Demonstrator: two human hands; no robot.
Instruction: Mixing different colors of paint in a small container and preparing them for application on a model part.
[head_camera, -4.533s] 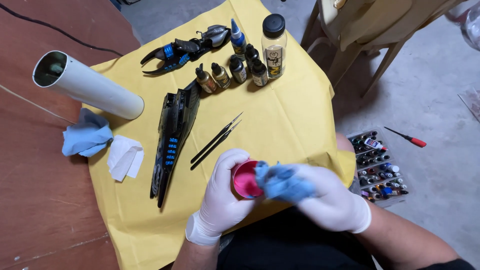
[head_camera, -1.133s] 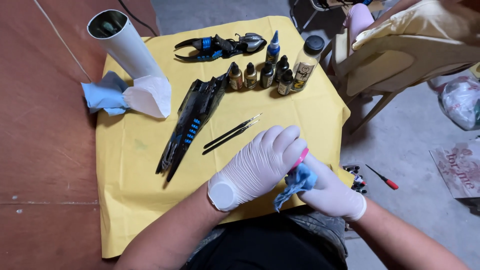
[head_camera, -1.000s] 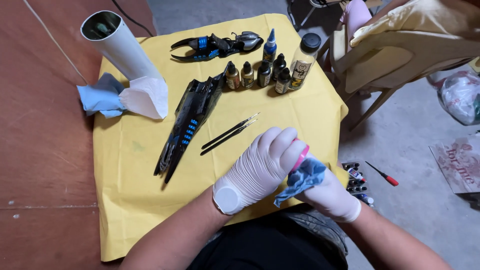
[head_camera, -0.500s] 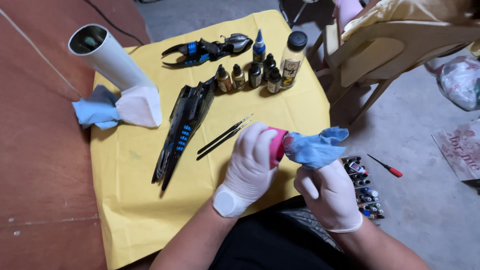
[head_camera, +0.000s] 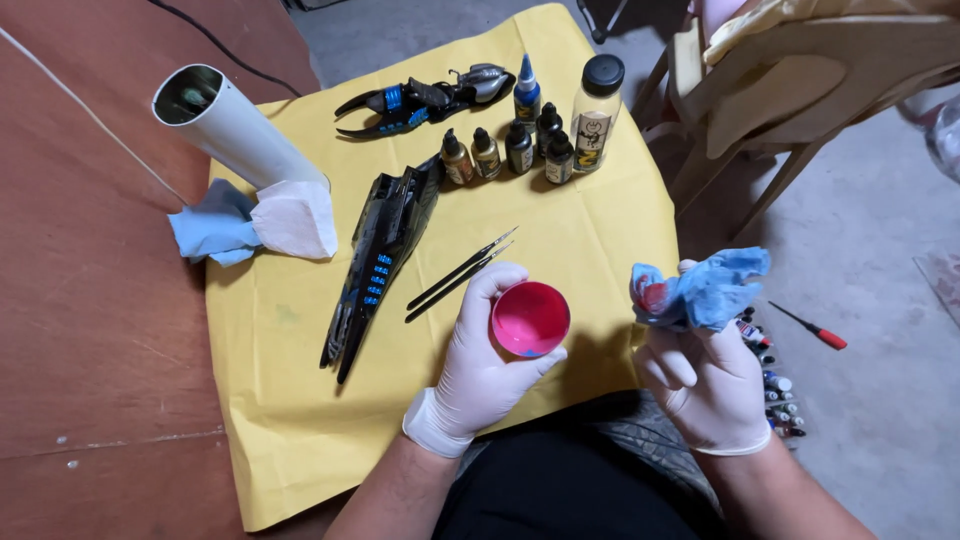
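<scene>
1. Head view, looking down: a reddish-brown surface (head_camera: 90, 330) carries a yellow paper sheet (head_camera: 300, 440) on which most of the things lie.
2. A white tube (head_camera: 235, 125) lies tilted at the sheet's upper left, its open end up and away; touching its lower end are a white wipe (head_camera: 295, 220) and a crumpled blue wipe (head_camera: 210, 230).
3. A long black model piece with blue dots (head_camera: 380, 260) lies slantwise in the middle of the sheet; a second, claw-shaped black and blue piece (head_camera: 420, 100) sits at the top.
4. Beside that claw stands a row of small paint bottles (head_camera: 505, 150), with a taller pale bottle with a black cap (head_camera: 597, 105) at its right end.
5. Two thin brushes (head_camera: 460, 275) lie side by side, just left of the left hand.
6. The left hand (head_camera: 480, 365), in a white glove, is closed around a small pink dish (head_camera: 531, 318), held with its inside facing up. By the look of it the dish is mostly wiped; a bluish trace shows at its lower rim.
7. The right hand (head_camera: 705, 380), gloved too, grips a bunched blue cloth (head_camera: 700, 290), stained red, held apart from the dish.
8. On the floor at right lie small paint pots (head_camera: 775, 385) and a red-handled screwdriver (head_camera: 812, 327).
</scene>
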